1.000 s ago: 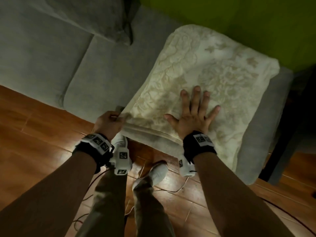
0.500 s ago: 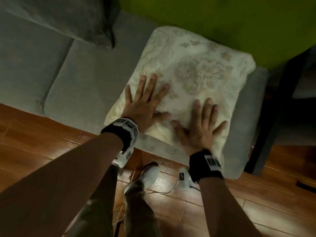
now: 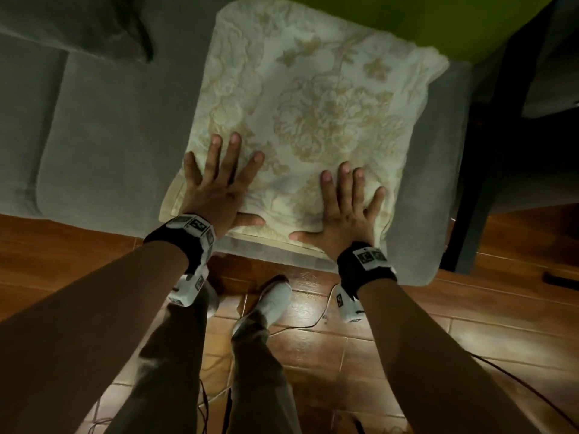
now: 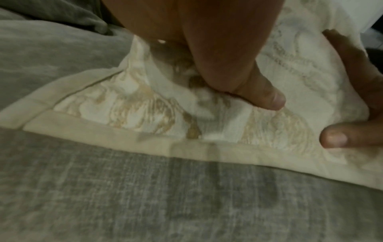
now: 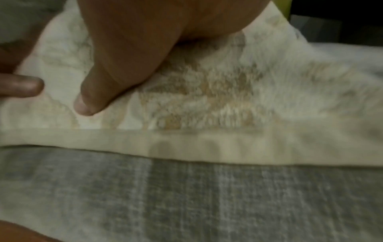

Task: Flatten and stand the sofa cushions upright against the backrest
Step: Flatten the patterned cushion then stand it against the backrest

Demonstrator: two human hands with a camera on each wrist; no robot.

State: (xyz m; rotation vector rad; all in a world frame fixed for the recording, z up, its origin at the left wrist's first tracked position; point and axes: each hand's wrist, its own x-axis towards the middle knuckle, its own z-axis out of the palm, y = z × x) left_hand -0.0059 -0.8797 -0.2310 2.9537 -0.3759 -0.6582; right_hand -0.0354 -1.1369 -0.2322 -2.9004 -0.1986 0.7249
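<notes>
A cream cushion (image 3: 313,104) with a beige floral pattern lies flat on the grey sofa seat (image 3: 109,136). My left hand (image 3: 219,180) presses its near left part with straight, spread fingers. My right hand (image 3: 347,202) presses the near right part the same way. In the left wrist view my left thumb (image 4: 259,95) pushes into the cushion fabric (image 4: 134,106) near its plain border, with the right thumb at the far right. In the right wrist view my right thumb (image 5: 93,98) lies flat on the cushion (image 5: 207,90) above its hem.
A grey cushion (image 3: 103,23) lies at the back left of the sofa. A green wall (image 3: 470,23) stands behind. Dark furniture (image 3: 501,151) stands to the right of the sofa. Wooden floor (image 3: 407,355) with cables and my legs (image 3: 250,355) lies below.
My left hand let go of the cushion's near left corner and now lies flat on it. Both hands have slid a little toward the near edge.
</notes>
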